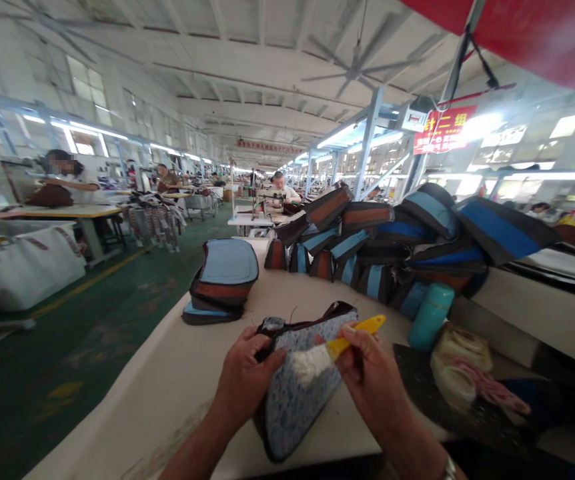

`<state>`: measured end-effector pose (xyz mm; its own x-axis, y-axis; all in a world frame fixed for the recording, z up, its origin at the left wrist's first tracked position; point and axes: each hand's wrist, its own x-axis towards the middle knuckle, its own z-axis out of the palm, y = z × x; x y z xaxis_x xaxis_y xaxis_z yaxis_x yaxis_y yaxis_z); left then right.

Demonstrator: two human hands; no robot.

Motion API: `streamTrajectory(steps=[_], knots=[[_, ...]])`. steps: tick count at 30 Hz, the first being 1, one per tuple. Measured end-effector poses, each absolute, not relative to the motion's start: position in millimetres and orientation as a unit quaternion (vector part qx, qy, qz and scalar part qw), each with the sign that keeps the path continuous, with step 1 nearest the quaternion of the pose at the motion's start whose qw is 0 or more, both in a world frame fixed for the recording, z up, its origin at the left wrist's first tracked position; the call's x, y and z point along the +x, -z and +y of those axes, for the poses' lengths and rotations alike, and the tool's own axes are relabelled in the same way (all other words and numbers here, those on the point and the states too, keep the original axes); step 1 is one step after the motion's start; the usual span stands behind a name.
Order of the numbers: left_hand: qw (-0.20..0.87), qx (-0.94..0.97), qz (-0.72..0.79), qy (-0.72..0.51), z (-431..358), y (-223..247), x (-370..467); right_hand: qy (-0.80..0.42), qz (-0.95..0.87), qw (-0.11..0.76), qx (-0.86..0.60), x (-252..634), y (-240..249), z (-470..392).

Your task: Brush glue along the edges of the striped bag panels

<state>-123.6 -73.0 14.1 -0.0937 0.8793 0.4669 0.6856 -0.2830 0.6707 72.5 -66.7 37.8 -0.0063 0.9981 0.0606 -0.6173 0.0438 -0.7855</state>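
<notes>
A fabric pouch [302, 407] with a speckled grey-blue face and dark edging is tilted up over the table in front of me. My left hand [250, 373] is closed around its left edge, the thumb lying on the speckled face. In my right hand [370, 370] is a paintbrush [335, 348] with a yellow handle, pinched between thumb and fingers. Its pale bristles point left and lie over the upper part of the speckled face; whether they press on it I cannot tell.
A short stack of blue and brown fabric pieces [227, 267] stands at the table's left edge. Many similar pieces [367, 247] are heaped at the back right. Nearer on the right are a teal bottle [431, 317] and an open plastic tub [455, 390]. Co-workers sit at sewing tables beyond.
</notes>
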Motion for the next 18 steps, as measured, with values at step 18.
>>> streamTrajectory(steps=[18], knots=[[0.134, 0.644, 0.587, -0.473, -82.6, -13.4, -104.7, -0.296, -0.568, 0.65, -0.408, 57.5, -52.3, -43.2]])
